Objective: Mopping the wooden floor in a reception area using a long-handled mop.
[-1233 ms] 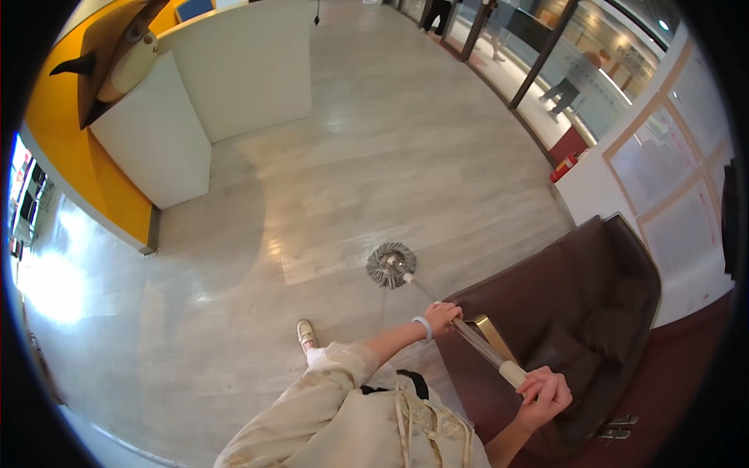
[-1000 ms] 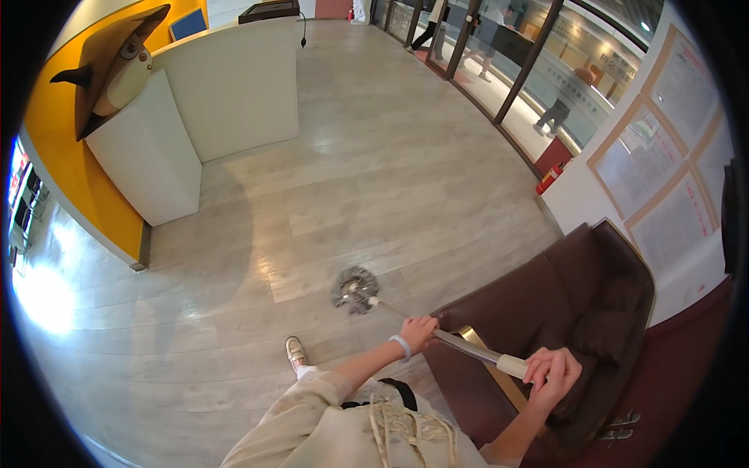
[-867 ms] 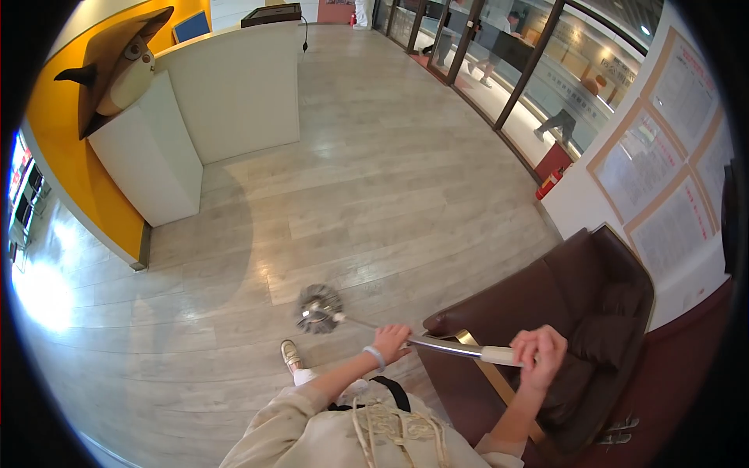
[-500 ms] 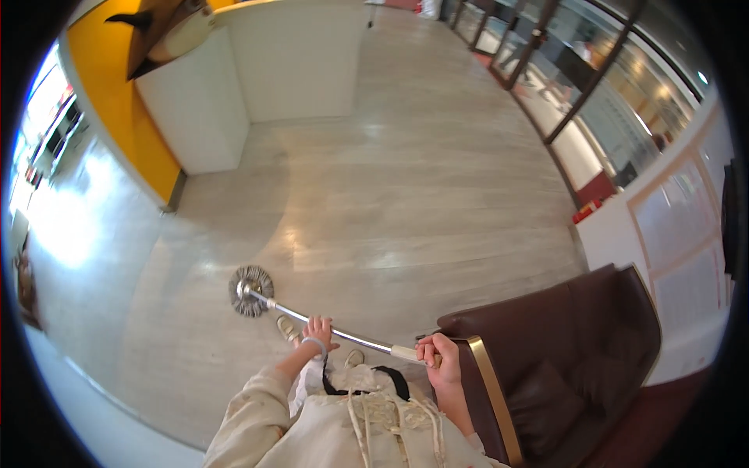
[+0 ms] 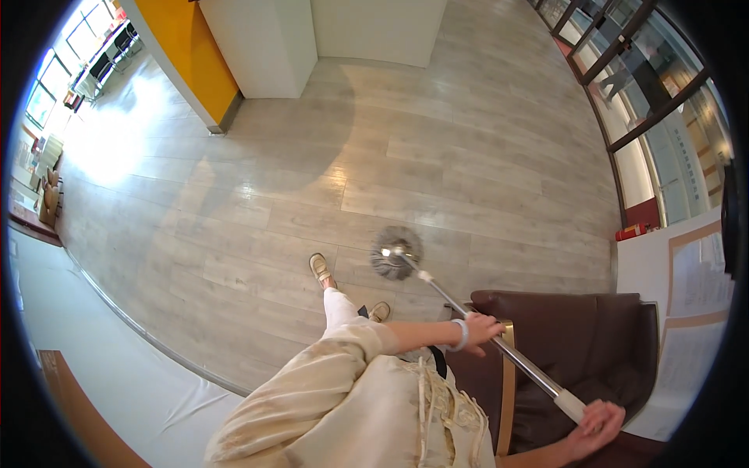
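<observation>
A long metal-handled mop [image 5: 468,310] is gripped by both hands: the left hand [image 5: 482,331] is closed around mid-shaft, the right hand [image 5: 597,421] around its white top end. Its grey round head [image 5: 395,253] rests on the pale wood-plank floor [image 5: 437,156], beside a brown leather armchair [image 5: 577,351].

So the mop head [image 5: 396,252] sits on the floor [image 5: 468,164] just ahead of the person's two shoes [image 5: 320,267], with the handle [image 5: 484,335] running back and to the right over the armchair [image 5: 593,351]. Left hand [image 5: 482,331] is on the handle about midway, right hand [image 5: 597,417] at its near end, over the seat. Counter [image 5: 328,31] is way off at the far end of the floor, windows [image 5: 655,117] along the right.
</observation>
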{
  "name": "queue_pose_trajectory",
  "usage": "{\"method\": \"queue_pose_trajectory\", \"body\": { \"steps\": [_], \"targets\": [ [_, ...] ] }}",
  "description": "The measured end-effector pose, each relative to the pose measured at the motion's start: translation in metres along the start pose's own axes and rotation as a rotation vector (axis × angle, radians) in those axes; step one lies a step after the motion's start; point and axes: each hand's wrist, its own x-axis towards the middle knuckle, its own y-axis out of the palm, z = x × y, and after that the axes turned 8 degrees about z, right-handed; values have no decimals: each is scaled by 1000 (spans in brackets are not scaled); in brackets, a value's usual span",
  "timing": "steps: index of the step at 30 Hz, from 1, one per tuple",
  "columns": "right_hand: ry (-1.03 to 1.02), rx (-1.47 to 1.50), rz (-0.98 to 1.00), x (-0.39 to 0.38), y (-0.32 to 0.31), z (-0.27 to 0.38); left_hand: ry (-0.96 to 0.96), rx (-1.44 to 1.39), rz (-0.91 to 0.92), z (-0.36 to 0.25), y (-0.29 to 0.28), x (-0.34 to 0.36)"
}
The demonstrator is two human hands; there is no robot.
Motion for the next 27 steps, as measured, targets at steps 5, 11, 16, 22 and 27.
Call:
{"method": "queue_pose_trajectory", "body": {
  "steps": [5, 11, 16, 22, 27],
  "targets": [
    [-167, -117, -29, 1, 29, 42, 271, -104, -36, -21, 18, 25],
    [-112, -97, -31, 23, -22, 4, 114, 23, -127, -32, 1, 18],
    [134, 227, 121, 48, 18, -75, -184, 110, -162, 32, 1, -42],
    [783, 617, 163, -27, 131, -172, -711, 116, -224, 144, 37, -159],
    [944, 806, 542, -96, 198, -197, -1263, -63, -156, 188, 61, -249]
  ]
}}
